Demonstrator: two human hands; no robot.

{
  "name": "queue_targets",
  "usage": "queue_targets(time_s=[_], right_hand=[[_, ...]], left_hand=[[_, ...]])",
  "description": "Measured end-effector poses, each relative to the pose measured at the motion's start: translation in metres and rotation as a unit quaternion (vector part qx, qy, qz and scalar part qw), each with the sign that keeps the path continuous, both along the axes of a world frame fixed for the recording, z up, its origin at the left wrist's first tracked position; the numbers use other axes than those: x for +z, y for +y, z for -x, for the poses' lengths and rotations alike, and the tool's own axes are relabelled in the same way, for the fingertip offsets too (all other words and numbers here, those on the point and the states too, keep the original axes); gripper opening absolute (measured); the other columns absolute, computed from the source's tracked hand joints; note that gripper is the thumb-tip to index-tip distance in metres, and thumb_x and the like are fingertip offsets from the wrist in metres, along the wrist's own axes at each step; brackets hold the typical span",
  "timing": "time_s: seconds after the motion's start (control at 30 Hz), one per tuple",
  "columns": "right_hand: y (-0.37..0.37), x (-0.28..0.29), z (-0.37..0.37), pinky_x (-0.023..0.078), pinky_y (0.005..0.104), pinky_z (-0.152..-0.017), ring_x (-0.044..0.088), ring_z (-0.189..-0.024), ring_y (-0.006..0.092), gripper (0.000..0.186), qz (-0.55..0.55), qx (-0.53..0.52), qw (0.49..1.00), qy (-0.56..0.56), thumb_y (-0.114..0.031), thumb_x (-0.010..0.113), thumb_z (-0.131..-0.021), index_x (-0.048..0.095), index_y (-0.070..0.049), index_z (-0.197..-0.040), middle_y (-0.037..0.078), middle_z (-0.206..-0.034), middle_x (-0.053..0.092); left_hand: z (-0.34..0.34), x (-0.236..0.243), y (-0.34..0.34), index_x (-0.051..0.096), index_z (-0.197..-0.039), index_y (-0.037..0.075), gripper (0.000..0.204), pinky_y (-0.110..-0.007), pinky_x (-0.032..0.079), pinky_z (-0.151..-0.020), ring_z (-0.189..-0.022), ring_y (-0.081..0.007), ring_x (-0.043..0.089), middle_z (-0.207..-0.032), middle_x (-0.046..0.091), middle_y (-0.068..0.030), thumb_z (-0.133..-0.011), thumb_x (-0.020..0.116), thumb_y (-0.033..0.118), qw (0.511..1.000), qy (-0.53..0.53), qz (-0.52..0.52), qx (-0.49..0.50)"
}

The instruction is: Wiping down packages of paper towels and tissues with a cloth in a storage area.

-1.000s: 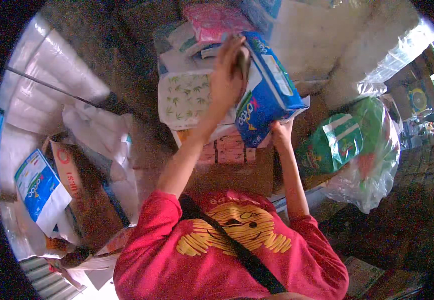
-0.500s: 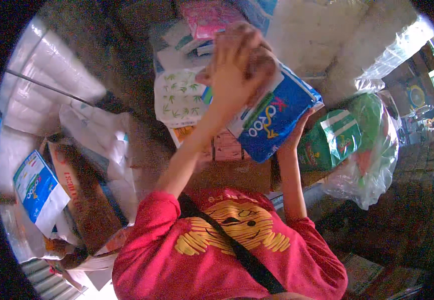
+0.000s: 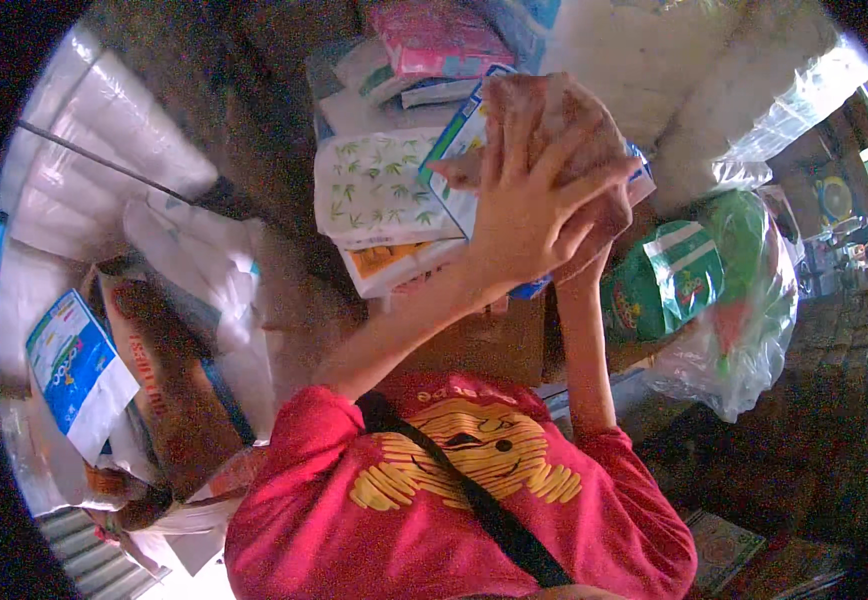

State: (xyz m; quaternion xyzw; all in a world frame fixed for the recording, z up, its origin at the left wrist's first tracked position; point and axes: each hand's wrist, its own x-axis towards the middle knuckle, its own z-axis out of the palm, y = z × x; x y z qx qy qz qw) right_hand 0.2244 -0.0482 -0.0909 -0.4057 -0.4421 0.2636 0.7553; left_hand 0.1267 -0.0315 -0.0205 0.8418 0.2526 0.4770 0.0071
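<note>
A blue and white package [image 3: 462, 205] is held up in front of my chest, tilted, its front mostly covered. My left hand [image 3: 524, 200] presses a crumpled brown cloth [image 3: 564, 110] against that front, fingers spread across the cloth. From below right, my right hand [image 3: 588, 262] supports the package near its lower corner; its fingers are largely hidden behind the cloth and package. Just left of the package lies a white packet with green leaf prints [image 3: 374, 190], on top of other packets. A pink packet [image 3: 439, 40] sits beyond it.
On the right, a green package [image 3: 666, 280] stands by a clear plastic bag [image 3: 754, 340]. A cardboard box [image 3: 494, 350] is below my hands. At left are an open brown carton [image 3: 179, 390] and another blue and white package [image 3: 74, 365].
My left hand and the cloth have moved right and down across the package, covering its blue front. My right hand stays at the lower corner.
</note>
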Motion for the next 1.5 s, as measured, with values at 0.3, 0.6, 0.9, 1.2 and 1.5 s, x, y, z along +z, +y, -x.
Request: queue_targets(time_s=[0.3,0.6,0.9,1.2,1.5], right_hand=[[-0.001,0.023,-0.003,0.036,0.0356,-0.093,0.043,-0.11,0.0258,0.045,-0.046,0.071,0.977,0.194,-0.036,0.038,-0.09,0.04,-0.006,-0.123,0.011,-0.123,0.043],[-0.003,0.013,-0.019,0.033,0.0401,-0.095,0.044,-0.109,0.0267,0.066,0.039,0.079,0.946,0.313,-0.056,0.039,-0.084,0.034,-0.007,-0.127,0.01,-0.125,0.041],[-0.007,0.015,0.004,0.039,0.0324,-0.089,0.051,-0.097,0.0214,0.053,0.085,0.01,0.972,0.221,-0.047,0.037,-0.089,0.046,-0.002,-0.116,0.008,-0.109,0.053],[-0.004,0.026,-0.015,0.042,0.0402,-0.088,0.051,-0.1,0.026,0.06,0.044,0.132,0.931,0.336,-0.055,0.038,-0.084,0.04,-0.009,-0.122,0.011,-0.117,0.049],[-0.016,0.011,-0.017,0.033,0.0413,-0.096,0.044,-0.107,0.0266,0.063,0.061,0.128,0.933,0.33,-0.056,0.038,-0.083,0.036,-0.009,-0.126,0.01,-0.123,0.043]], left_hand=[[-0.005,0.014,-0.005,0.042,-0.125,0.027,0.066,-0.065,0.014,-0.094,-0.115,-0.0477,0.026,-0.132,0.033,-0.0096,-0.063,0.065,0.033,0.999,-0.011,0.022,0.027],[0.038,-0.025,-0.027,0.042,-0.123,0.039,0.071,-0.064,0.013,-0.097,-0.125,-0.0497,0.009,-0.14,0.019,-0.0095,-0.06,0.069,0.026,0.987,0.085,0.124,-0.063],[0.003,0.018,0.032,0.041,-0.126,0.025,0.063,-0.059,0.013,-0.098,-0.121,-0.0435,0.023,-0.129,0.035,-0.0099,-0.068,0.059,0.036,0.996,-0.075,0.041,0.013],[0.05,-0.04,-0.022,0.04,-0.128,0.025,0.059,-0.059,0.012,-0.099,-0.123,-0.0477,0.016,-0.139,0.025,-0.0087,-0.073,0.056,0.035,0.996,0.067,0.055,0.0],[0.073,-0.05,0.062,0.039,-0.127,0.011,0.049,-0.053,0.024,-0.094,-0.118,-0.0435,0.027,-0.134,0.03,-0.016,-0.081,0.047,0.025,0.985,-0.001,-0.079,0.15]])
